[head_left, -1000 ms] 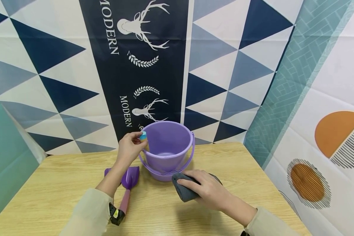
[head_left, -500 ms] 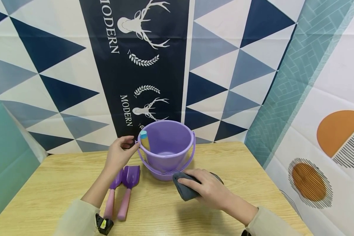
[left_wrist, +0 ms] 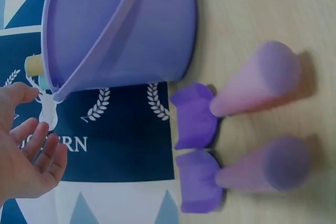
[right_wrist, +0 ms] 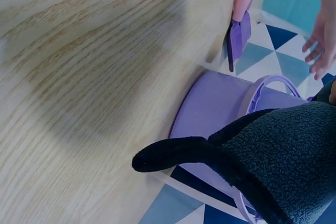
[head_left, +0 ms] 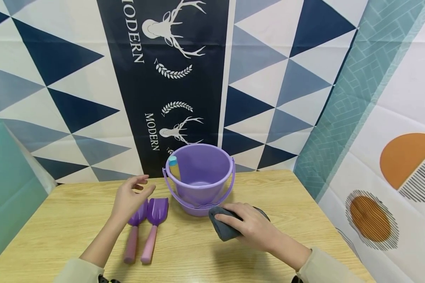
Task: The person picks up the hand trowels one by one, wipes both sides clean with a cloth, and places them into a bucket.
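Observation:
My left hand [head_left: 129,199] is held with relaxed fingers in the air left of the purple bucket [head_left: 202,193], holding nothing. Below it on the table lie two toy shovels, the left shovel [head_left: 130,247] partly hidden by the hand and the right shovel [head_left: 157,210] in full view. Each has a purple blade and a pink handle. Inside the bucket, a yellow cylindrical thing with a blue top [head_left: 174,167] leans against the left wall. My right hand [head_left: 253,227] grips a folded dark grey towel [head_left: 222,227] in front of the bucket; the right wrist view shows the towel's fuzzy surface [right_wrist: 294,156].
The wooden table [head_left: 184,259] runs back to a wall hanging [head_left: 187,86] with triangles and deer heads, close behind the bucket. A teal panel [head_left: 10,188] bounds the left, a patterned cloth [head_left: 379,188] the right. The bucket's handle [head_left: 177,195] hangs down at its front.
The left hand has let go of the blue-topped yellow thing inside the bucket and drawn back left and toward the body. The right hand has stayed nearly still, holding the towel.

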Available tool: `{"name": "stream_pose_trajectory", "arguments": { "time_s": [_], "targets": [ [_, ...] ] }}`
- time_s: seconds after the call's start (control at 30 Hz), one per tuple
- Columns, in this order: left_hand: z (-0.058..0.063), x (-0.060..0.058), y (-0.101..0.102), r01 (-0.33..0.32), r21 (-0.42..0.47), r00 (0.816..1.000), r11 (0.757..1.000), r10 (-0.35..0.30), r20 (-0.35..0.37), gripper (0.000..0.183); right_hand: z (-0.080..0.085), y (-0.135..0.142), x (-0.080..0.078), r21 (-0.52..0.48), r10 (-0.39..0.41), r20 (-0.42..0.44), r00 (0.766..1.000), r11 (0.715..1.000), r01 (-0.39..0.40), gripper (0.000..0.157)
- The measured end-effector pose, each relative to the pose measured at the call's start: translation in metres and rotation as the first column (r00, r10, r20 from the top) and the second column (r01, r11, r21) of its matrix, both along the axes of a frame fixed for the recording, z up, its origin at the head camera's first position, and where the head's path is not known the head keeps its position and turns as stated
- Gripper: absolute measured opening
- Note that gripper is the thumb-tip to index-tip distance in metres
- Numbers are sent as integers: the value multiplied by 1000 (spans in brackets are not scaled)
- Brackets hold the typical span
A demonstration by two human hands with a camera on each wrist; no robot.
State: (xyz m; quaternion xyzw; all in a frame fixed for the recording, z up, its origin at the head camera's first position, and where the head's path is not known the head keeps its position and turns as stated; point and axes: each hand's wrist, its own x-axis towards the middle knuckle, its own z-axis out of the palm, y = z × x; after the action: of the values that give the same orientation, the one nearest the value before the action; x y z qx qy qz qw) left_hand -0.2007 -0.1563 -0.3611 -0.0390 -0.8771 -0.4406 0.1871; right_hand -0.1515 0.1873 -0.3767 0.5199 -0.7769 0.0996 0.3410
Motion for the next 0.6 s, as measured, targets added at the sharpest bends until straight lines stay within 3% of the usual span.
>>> {"name": "stream_pose_trajectory", "arguments": {
  "time_s": [0.3,0.6],
  "targets": [
    [-13,18,-14,-46,-37,999,998,47,11,40,-1,-1,0,0,-6,-5,1000,1000,6,71],
    [-21,27,-26,-85,-51,994,995,88,63,42,-1,-2,0,5,-11,-4,1000,1000,11,71]
  ]
}}
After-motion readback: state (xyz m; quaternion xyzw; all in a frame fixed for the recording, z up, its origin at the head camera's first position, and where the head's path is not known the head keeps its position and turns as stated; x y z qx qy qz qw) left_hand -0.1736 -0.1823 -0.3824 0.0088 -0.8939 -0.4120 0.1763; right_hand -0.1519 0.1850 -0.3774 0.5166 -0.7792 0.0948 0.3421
